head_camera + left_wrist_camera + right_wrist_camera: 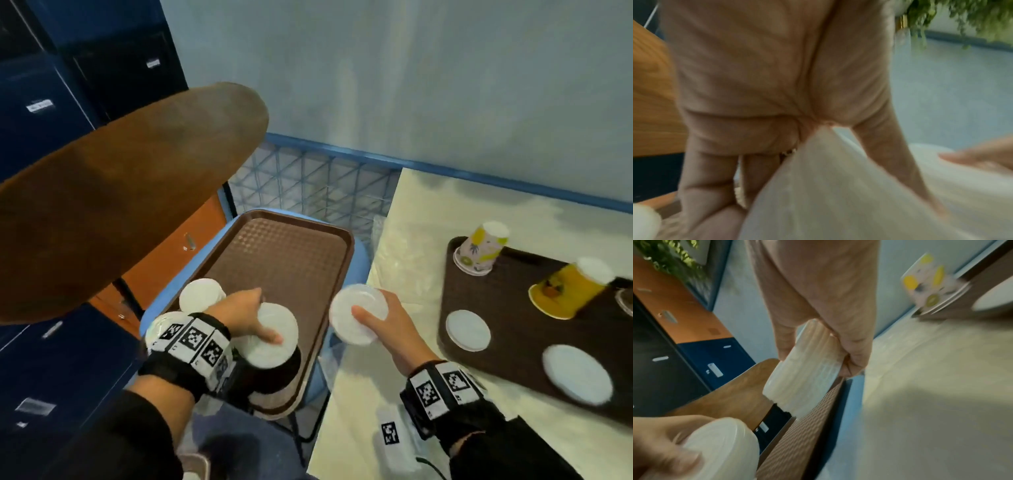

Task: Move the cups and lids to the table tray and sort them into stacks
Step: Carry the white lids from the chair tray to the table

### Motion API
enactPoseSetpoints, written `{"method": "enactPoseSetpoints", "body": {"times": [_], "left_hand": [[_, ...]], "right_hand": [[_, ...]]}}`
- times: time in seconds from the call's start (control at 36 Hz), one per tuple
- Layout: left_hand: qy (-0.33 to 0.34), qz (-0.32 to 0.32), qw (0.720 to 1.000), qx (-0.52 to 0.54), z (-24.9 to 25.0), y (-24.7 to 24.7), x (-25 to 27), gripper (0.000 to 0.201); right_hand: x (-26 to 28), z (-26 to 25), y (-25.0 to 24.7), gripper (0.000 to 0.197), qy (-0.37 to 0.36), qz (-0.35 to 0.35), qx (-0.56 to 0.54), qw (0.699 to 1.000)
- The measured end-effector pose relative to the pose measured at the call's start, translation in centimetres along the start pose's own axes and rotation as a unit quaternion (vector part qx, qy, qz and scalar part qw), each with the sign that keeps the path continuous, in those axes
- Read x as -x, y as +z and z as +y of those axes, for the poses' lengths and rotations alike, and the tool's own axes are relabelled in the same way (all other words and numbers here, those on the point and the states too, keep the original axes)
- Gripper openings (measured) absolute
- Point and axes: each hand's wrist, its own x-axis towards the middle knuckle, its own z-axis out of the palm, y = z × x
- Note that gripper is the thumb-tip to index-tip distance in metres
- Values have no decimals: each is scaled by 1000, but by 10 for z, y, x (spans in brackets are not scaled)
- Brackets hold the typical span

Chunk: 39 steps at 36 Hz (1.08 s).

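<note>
My left hand (248,313) grips a white lid (279,320) over the near end of the brown tray (291,253) on the blue stool, thumb on top. A second white lid (265,354) sits just under it on something dark. More white lids (202,294) lie left of that hand. The left wrist view is filled by the palm and the held lid (838,194). My right hand (388,323) holds a stack of white lids (356,318) on edge between stool and table, pinched between thumb and fingers (855,356). The lid stack (803,379) shows several ribbed rims.
The table tray (507,308) at the right holds an upturned pink patterned cup (479,251), a yellow cup (568,289) on its side and two flat white lids (467,329). A brown round tabletop (120,195) overhangs on the left, with blue and orange lockers (41,137) behind.
</note>
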Motion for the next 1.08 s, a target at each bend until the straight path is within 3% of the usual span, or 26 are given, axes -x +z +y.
{"method": "enactPoseSetpoints", "body": {"times": [0.08,0.17,0.39,0.5,0.56,0.61,0.75,0.83,0.94,1.08], "left_hand": [[40,28,996,72,45,1,4,54],[82,32,987,133,95,18,2,50],[101,-70,937,326,217,105,-1,58],[123,-111,925,342,268,141,3,29],[120,-125,923,343,285,154,3,45],[96,-133,921,352,298,165,1,60],[72,-137,926,343,314,185,-3,53],[75,-114,936,326,314,194,-8,43],[74,-94,934,336,308,203,-12,58],[88,-29,966,241,305,210,-22,54]], "right_hand": [[26,11,-44,35,11,33,-26,999],[50,28,-86,45,46,77,-48,995],[108,71,-183,48,96,185,-87,974],[131,93,-221,47,127,224,-97,961],[140,102,-236,45,160,235,-109,953],[145,109,-249,43,184,236,-118,947],[147,118,-267,46,199,219,-70,953],[146,123,-269,47,191,198,-14,961],[143,128,-271,50,187,176,60,965],[136,129,-271,52,184,148,219,947]]}}
